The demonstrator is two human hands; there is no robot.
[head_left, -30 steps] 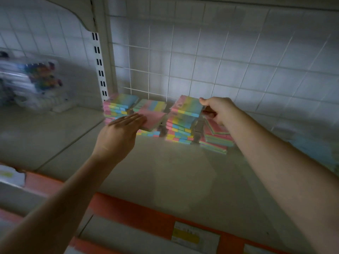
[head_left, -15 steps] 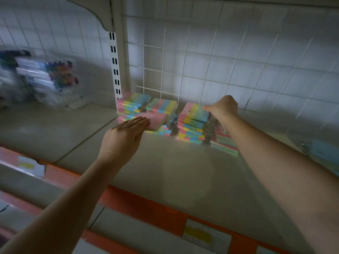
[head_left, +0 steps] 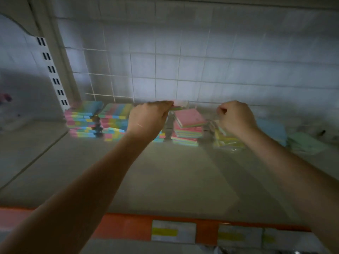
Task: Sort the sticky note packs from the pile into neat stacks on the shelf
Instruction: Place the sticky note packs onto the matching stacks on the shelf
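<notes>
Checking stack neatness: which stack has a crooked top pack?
The pink-topped stack between the two hands: its top pack sits tilted and skewed. The two rainbow stacks at far left lie flat.

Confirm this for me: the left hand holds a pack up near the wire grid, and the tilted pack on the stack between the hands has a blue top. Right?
Not quite. The head view shows the tilted pack has a pink top, not blue. The left hand does hold a pack up near the wire grid.

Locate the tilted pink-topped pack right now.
Head view, centre: the pink-topped pack lies tilted atop the third stack, between the left hand and right hand, near the wire grid back.
</notes>
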